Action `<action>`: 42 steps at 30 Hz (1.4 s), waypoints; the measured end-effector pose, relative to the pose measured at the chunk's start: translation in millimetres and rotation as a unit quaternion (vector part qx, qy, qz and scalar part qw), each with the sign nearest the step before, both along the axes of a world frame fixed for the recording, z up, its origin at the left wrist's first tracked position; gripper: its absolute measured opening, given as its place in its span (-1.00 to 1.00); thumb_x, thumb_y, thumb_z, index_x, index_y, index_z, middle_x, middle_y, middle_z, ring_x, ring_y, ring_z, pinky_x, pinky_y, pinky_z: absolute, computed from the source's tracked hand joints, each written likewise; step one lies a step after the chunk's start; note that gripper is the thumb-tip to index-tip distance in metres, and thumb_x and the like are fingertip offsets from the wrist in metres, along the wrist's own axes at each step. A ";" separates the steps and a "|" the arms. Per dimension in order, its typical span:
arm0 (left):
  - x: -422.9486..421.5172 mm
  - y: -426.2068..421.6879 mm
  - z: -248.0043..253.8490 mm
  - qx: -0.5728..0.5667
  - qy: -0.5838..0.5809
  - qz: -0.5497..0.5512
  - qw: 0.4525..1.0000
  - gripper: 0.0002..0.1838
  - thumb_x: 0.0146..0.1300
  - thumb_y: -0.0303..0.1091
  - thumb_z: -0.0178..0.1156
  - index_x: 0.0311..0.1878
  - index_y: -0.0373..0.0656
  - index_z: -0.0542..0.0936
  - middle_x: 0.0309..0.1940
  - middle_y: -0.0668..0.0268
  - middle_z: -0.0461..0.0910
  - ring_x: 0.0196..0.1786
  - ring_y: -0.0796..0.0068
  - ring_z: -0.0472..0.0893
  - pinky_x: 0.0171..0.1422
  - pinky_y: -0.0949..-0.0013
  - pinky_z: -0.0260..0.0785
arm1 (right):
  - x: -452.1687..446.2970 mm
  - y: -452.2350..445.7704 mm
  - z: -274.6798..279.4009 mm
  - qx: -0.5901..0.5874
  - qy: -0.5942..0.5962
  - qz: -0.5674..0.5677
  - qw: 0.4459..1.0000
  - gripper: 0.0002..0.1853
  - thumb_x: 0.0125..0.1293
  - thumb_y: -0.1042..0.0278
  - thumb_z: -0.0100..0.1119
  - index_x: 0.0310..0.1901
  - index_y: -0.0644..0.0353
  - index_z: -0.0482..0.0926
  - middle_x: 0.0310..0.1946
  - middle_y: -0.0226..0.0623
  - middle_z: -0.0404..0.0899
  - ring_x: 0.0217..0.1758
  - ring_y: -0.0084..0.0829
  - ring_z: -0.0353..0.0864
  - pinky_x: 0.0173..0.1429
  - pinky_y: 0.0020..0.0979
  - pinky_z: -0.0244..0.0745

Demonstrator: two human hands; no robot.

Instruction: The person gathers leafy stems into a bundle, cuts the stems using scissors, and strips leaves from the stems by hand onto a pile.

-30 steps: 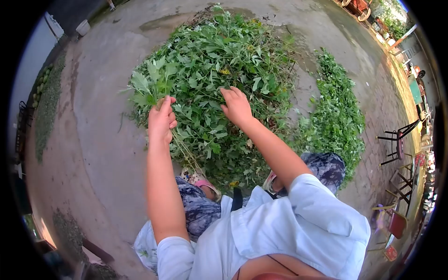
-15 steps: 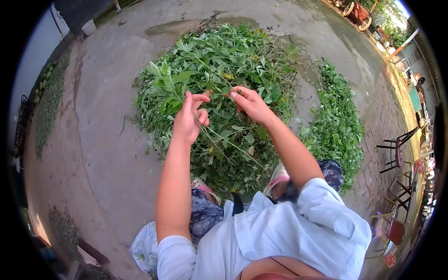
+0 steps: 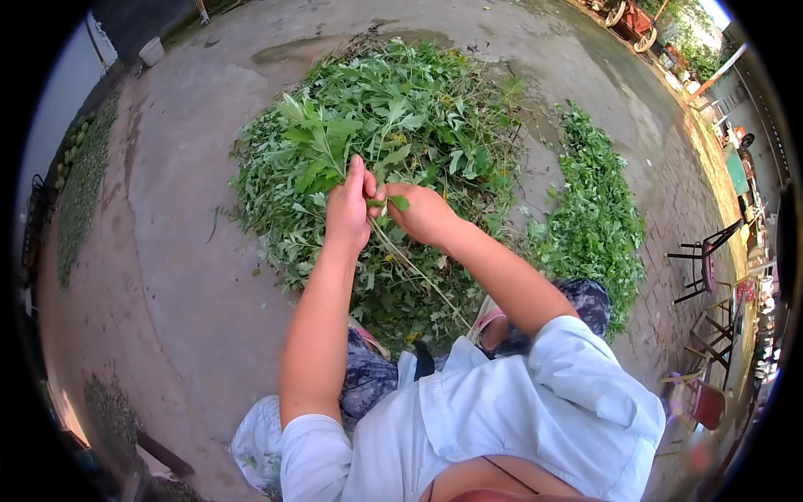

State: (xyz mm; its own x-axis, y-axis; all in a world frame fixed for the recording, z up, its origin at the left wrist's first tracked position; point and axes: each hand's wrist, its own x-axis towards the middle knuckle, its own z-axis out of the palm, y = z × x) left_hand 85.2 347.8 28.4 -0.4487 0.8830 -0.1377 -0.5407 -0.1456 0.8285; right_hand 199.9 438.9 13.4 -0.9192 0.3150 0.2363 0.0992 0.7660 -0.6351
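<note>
A large heap of cut leafy plants [image 3: 418,109] lies on the ground in front of me. Over its near left part, my left hand [image 3: 348,209] is closed round a bunch of leafy stems [image 3: 322,142]. The leaves stick up beyond my thumb, and long bare stems [image 3: 427,280] trail down toward my feet. My right hand [image 3: 418,215] touches my left hand from the right, its fingers curled at the stems; a small green leaf shows at its fingers. What its fingertips grip is partly hidden.
A second, narrower pile of greens [image 3: 590,217] lies at the right. Chairs [image 3: 707,259] stand farther right. At the far left are a white bucket [image 3: 151,51] and a strip of drying plant matter [image 3: 86,192]. A white bag [image 3: 258,443] rests beside my left leg.
My left hand has moved right with its bunch. My right hand first picked up a stem from the heap, then came down and left to meet my left hand.
</note>
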 end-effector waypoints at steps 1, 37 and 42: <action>2.1 -2.6 2.4 -0.011 -0.012 0.017 1.000 -0.52 0.29 0.05 -0.11 -0.61 -0.11 0.26 -0.70 0.38 0.28 -0.63 0.58 0.31 -0.59 0.51 0.15 | 1.2 -0.3 -6.4 0.040 -0.009 -0.006 0.999 -0.85 0.13 0.38 0.01 -0.27 0.21 0.37 -0.40 -0.12 0.49 -0.33 -0.05 0.49 -0.26 -0.15 0.43; -27.7 -32.1 -3.4 -0.138 0.091 0.100 0.981 -0.58 0.34 -0.09 -0.13 -0.35 -0.29 0.50 -0.43 0.36 0.43 -0.58 0.68 0.24 -0.50 0.55 0.15 | 40.9 35.8 -13.6 -0.276 -0.202 -0.012 0.940 -0.76 0.18 0.27 0.02 -0.28 0.26 0.57 -0.53 -0.29 0.57 -0.43 -0.47 0.57 -0.32 -0.41 0.45; -51.1 -71.9 14.4 -0.132 0.018 0.096 0.986 -0.65 0.32 -0.13 -0.07 -0.26 -0.29 0.46 -0.56 0.46 0.28 -0.66 0.74 0.12 -0.62 0.61 -0.01 | 58.1 14.5 -115.0 -0.041 -0.503 0.067 0.861 -0.79 0.04 0.36 0.02 -0.33 0.24 0.58 -0.35 -0.18 0.61 -0.37 -0.29 0.60 -0.25 -0.32 0.50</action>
State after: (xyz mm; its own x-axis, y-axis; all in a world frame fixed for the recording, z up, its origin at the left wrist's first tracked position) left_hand 34.1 276.0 42.8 -0.6129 0.7170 -0.3320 -0.4932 -0.0189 0.8697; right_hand 258.0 453.4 -101.6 -0.6750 0.1690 -0.7182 0.5451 0.7702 -0.3311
